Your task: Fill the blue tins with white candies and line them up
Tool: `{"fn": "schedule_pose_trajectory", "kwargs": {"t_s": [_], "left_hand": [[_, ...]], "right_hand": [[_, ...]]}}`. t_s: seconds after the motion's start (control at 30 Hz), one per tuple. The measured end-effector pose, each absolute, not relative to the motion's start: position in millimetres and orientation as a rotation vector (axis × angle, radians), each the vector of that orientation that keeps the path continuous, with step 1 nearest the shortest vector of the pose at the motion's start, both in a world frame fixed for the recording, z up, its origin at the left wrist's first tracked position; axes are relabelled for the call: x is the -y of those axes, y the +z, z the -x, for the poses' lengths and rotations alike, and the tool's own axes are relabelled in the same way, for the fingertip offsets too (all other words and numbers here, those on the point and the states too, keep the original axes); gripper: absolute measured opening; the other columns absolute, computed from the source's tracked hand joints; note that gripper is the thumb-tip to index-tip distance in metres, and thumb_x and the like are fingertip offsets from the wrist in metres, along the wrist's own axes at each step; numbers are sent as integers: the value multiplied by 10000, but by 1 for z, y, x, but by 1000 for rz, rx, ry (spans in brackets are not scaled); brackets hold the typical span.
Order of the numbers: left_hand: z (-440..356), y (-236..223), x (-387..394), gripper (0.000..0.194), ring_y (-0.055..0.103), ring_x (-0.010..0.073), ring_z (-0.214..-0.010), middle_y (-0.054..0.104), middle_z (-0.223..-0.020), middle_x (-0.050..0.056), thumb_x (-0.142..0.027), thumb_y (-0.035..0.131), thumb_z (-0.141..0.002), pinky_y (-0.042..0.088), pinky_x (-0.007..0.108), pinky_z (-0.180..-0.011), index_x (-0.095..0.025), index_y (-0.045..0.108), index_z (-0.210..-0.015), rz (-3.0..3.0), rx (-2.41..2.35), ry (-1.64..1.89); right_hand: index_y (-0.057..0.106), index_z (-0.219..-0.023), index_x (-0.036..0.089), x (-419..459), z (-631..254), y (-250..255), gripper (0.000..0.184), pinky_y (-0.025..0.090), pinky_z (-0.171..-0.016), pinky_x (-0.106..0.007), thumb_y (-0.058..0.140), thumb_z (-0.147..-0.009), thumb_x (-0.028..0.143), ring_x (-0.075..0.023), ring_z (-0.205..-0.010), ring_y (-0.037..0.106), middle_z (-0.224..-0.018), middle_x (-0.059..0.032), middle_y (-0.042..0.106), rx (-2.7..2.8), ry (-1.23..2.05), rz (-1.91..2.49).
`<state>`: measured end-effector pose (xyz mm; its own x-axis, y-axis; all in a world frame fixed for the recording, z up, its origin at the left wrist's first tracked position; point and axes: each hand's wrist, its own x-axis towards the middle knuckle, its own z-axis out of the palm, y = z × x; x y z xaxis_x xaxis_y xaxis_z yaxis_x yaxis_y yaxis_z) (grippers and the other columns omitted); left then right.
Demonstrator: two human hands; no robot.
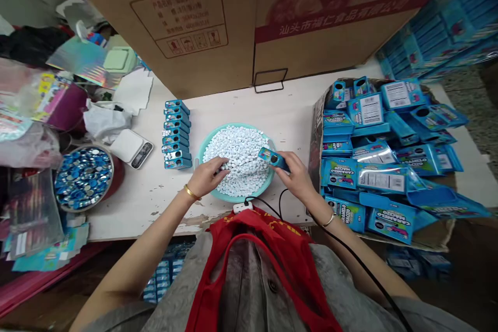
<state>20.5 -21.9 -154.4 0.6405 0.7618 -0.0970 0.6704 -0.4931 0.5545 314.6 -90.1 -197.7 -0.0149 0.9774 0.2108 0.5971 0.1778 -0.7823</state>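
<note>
A light-green basin (199,154) heaped with small white candies (241,140) sits in front of me. My left hand (209,175) reaches over its left side, its fingers curled together among the candies; how many they hold is hidden. In my right hand (294,174) is a small blue candy box (273,157), held at the basin's right rim with its printed face and dark round hole upward. Left of the basin stands a row of several similar blue boxes (177,135), some with white candies at their left ends.
At right, a carton (317,124) is piled with blue boxes (369,166). Behind the basin stands a big cardboard box (233,67). Leftward are a digital scale (132,148) and a tub of blue-and-silver wrapped pieces (83,176). A black cable (350,249) runs by my right arm.
</note>
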Motion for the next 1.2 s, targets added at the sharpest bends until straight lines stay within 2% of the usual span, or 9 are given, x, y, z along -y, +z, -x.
{"fn": "schedule_pose_trajectory", "kwargs": {"t_s": [0.17,0.27,0.37,0.5,0.6,0.77,0.9,1.07,1.2], "left_hand": [[-33,-110,9,309,630,199,-1017,654,-1118,82,-372,450,-959,495,303,-858,-197,568,-1185,-2448,-1017,-74],[-47,-86,5,279,636,215,-991,645,-1116,80,-328,462,-944,500,319,-823,-207,564,-1173,-2501,-1017,-252],[-62,-64,5,256,644,222,-897,648,-1034,87,-248,457,-928,496,336,-768,-201,555,-1161,-2550,-1041,-369],[-76,-47,10,265,632,215,-801,639,-863,84,-134,370,-919,486,347,-731,-183,565,-1091,-2614,-1040,-376],[-71,-46,13,241,627,220,-811,630,-839,85,-149,355,-928,484,347,-731,-176,585,-993,-2623,-1059,-334],[-17,-80,9,229,629,220,-923,639,-1027,71,-319,442,-941,477,309,-745,-202,594,-1066,-2522,-1274,-342],[20,-141,7,204,634,246,-936,638,-1036,100,-270,479,-917,470,323,-739,-183,604,-1052,-2362,-1476,-500],[-14,-216,18,200,619,269,-1025,633,-1110,137,-223,465,-923,471,346,-784,-158,580,-1072,-2220,-1501,-452],[-57,-248,25,281,598,259,-1092,608,-1221,137,-177,418,-923,472,347,-821,-160,540,-1176,-2180,-1472,-337]], "right_hand": [[521,-1298,237,85,-293,-201,382,498,-971,-492,536,-923,310,-297,-1125,587,-1198,-123,633,1880,543,1432],[504,-1323,230,83,-283,-202,405,500,-975,-503,523,-921,270,-301,-1127,587,-1204,-127,635,1938,527,1385],[499,-1334,220,82,-276,-202,412,503,-975,-505,507,-924,256,-302,-1129,585,-1197,-130,639,1947,526,1361],[486,-1356,239,83,-272,-203,436,504,-981,-509,508,-921,260,-301,-1153,574,-1212,-126,637,1922,558,1369],[482,-1362,243,84,-273,-205,444,498,-993,-510,506,-919,253,-296,-1165,571,-1233,-123,630,1909,565,1375],[488,-1346,245,85,-283,-212,425,488,-1007,-512,499,-921,247,-288,-1161,579,-1222,-118,631,1871,559,1384],[500,-1326,249,86,-291,-215,402,474,-1020,-520,503,-926,289,-290,-1178,568,-1231,-119,619,1820,631,1384],[520,-1283,242,89,-295,-210,369,476,-1011,-499,526,-922,318,-280,-1160,568,-1210,-124,600,1730,668,1415],[542,-1237,234,91,-295,-204,343,488,-979,-480,555,-912,343,-274,-1112,581,-1159,-120,606,1636,642,1482]]}}
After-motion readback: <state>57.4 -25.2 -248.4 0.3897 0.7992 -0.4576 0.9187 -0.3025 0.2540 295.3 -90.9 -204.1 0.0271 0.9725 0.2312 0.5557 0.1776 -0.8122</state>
